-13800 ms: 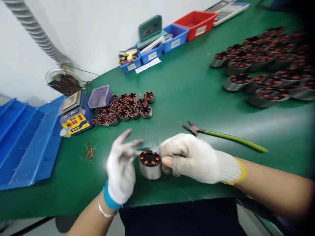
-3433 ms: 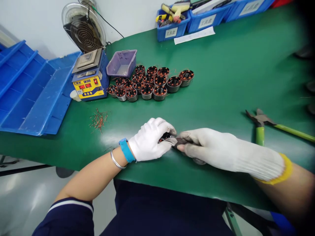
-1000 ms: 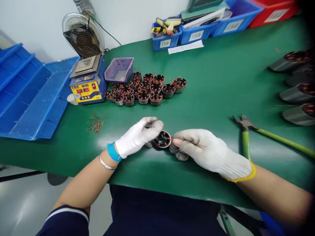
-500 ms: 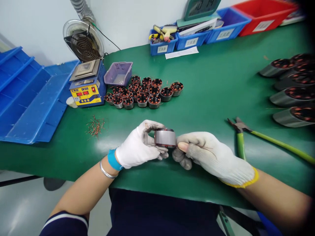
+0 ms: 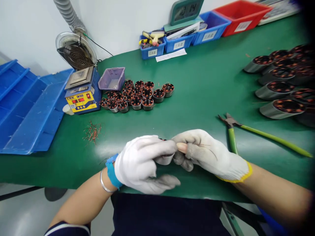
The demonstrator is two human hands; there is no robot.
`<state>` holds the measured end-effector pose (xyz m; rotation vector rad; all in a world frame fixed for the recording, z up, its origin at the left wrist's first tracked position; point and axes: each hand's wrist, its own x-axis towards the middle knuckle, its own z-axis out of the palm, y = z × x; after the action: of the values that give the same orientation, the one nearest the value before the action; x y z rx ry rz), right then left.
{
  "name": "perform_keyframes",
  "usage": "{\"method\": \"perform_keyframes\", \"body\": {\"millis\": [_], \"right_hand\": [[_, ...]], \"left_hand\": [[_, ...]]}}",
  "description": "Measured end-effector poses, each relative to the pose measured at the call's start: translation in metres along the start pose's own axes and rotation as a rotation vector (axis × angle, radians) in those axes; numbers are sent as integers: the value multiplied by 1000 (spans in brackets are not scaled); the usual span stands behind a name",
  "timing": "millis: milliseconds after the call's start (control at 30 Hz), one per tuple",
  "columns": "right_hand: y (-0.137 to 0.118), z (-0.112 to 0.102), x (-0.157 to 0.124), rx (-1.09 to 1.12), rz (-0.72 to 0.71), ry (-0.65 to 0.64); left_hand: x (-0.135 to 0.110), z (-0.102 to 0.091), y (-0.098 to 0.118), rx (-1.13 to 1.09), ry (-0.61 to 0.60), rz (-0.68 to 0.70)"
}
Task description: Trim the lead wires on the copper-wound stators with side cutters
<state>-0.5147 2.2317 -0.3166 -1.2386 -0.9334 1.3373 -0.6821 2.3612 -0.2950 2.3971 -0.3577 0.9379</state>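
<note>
Over green tabletop (image 5: 197, 85), hands (image 5: 141, 160) (image 5: 209, 152) meet at a stator (image 5: 165, 160).

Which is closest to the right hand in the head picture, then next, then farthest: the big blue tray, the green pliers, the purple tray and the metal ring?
From the right hand:
1. Metal ring: just left of it.
2. Green pliers: ahead, to the right.
3. Purple tray: far ahead, to the left.
4. Big blue tray: at the left edge.

White gloves (image 5: 137, 157), yellow cuff (image 5: 246, 173), teal wristband (image 5: 113, 172), silver bangle (image 5: 102, 182) and white-striped navy sleeve (image 5: 70, 231).
</note>
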Motion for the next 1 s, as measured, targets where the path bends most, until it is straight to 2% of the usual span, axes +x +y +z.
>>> {"method": "perform_keyframes", "body": {"millis": [67, 100, 133, 167, 200, 233, 267, 300, 333, 400, 467, 567, 633, 700, 767, 800, 833, 867, 933, 967, 1000], "right_hand": [[0, -1, -2, -154, -38, 4], [-1, -1, -3, -230, -66, 6], [-1, -2, -3, -296, -99, 10], [-1, -2, -4, -351, -133, 17], [-2, -2, -4, -396, -161, 27], [-2, -2, -3, -432, -179, 40], [-3, -2, -3, -455, -186, 51], [-3, -2, -3, -465, -181, 59], [-4, -1, -3, -457, -164, 64], [-4, 0, -2, -368, -102, 69], [-3, 2, -1, -212, -36, 63], [-2, 3, -1, 19, 19, 38], [-1, 4, -2, 120, 37, 28], [-2, 4, -3, 155, 40, 14], [-4, 4, -5, 119, 21, 1], [-5, 4, -6, 87, 6, 1], [-6, 4, -7, 52, -10, 3], [-7, 4, -7, 18, -22, 12], [-9, 5, -8, -40, -32, 34], [-9, 5, -7, -57, -34, 41], [-9, 5, -7, -65, -32, 45]], "left_hand": [[-1, 2, -3, -115, 221, -323], [-1, 2, -7, -230, 315, -543], [-1, 3, -11, -389, 349, -771], [-1, 4, -15, -585, 296, -978], [-1, 5, -20, -777, 164, -1148], [-1, 5, -24, -933, 6, -1269], [-1, 6, -26, -1043, -133, -1335], [-1, 7, -27, -1105, -226, -1357], [-1, 7, -27, -1128, -261, -1346], [0, 7, -22, -1119, -205, -1284], [1, 6, -14, -1073, -89, -1175], [0, 2, -2, -802, 73, -825], [-2, 1, 4, -567, 81, -560], [-4, 2, 7, -456, 96, -464], [-5, 5, 4, -438, 226, -537], [-5, 6, 1, -475, 286, -648], [-5, 7, -3, -559, 294, -796], [-4, 8, -8, -690, 225, -971], [-2, 8, -17, -1025, -110, -1305], [-1, 7, -19, -1167, -293, -1407], [-1, 6, -20, -1250, -421, -1439]]}}
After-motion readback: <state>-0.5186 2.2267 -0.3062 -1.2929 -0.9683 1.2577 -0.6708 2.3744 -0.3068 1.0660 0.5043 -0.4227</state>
